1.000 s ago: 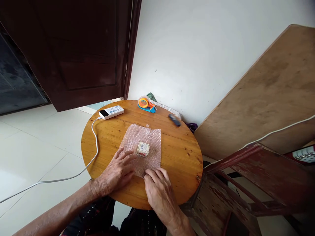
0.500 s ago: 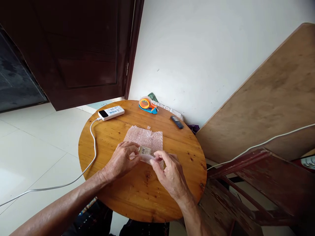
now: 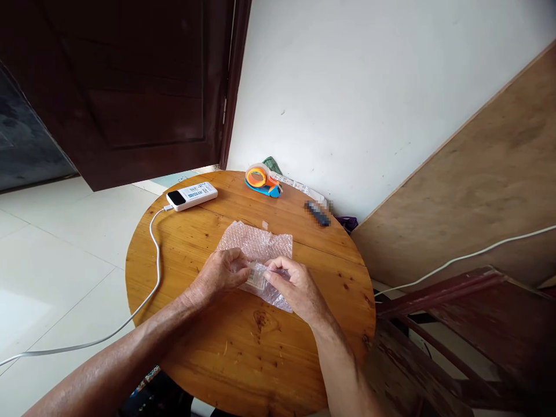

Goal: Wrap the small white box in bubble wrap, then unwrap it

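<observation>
A sheet of pinkish clear bubble wrap (image 3: 256, 240) lies on the round wooden table (image 3: 243, 353). Its near edge is folded up over a small box (image 3: 256, 281), whose printed face shows dimly through the plastic. My left hand (image 3: 223, 271) pinches the folded edge at the box's left side, thumb against fingers. On the right, my right hand (image 3: 295, 284) grips the same fold between thumb and fingertips. A loose corner of the wrap spreads out beneath my right hand.
Toward the back stands a tape dispenser (image 3: 263, 180), orange and blue. A white power bank (image 3: 191, 196) with a cable (image 3: 157, 255) is at the back left. A blurred dark object (image 3: 317, 213) lies at the back right. Behind are a wall (image 3: 347, 87) and a dark door (image 3: 143, 87).
Both hands have lifted the near edge of the bubble wrap and brought it away from me over the box, which was bare on top before. The view has shifted slightly.
</observation>
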The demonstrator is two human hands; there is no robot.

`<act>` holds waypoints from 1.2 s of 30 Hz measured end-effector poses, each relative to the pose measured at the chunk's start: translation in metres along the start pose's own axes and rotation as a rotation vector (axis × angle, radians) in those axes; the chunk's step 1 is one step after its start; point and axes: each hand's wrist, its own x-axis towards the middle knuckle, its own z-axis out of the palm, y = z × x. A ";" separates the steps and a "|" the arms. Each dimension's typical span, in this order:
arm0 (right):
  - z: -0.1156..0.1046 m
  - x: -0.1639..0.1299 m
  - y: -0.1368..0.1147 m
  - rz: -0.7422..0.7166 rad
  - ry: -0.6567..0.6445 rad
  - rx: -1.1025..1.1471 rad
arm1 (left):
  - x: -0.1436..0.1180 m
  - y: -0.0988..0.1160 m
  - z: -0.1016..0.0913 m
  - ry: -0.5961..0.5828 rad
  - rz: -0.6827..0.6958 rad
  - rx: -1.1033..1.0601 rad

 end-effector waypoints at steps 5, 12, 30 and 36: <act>0.008 -0.004 0.004 0.008 -0.027 0.004 | -0.006 0.001 -0.001 -0.030 0.013 0.020; 0.005 -0.020 -0.008 -0.121 0.277 -0.269 | -0.004 -0.003 -0.003 -0.038 0.038 0.025; 0.029 -0.032 -0.036 -0.398 -0.093 -0.967 | -0.015 -0.026 -0.047 0.068 -0.024 0.242; 0.032 -0.026 -0.034 -0.441 -0.079 -1.025 | -0.024 -0.026 -0.054 0.094 -0.162 0.396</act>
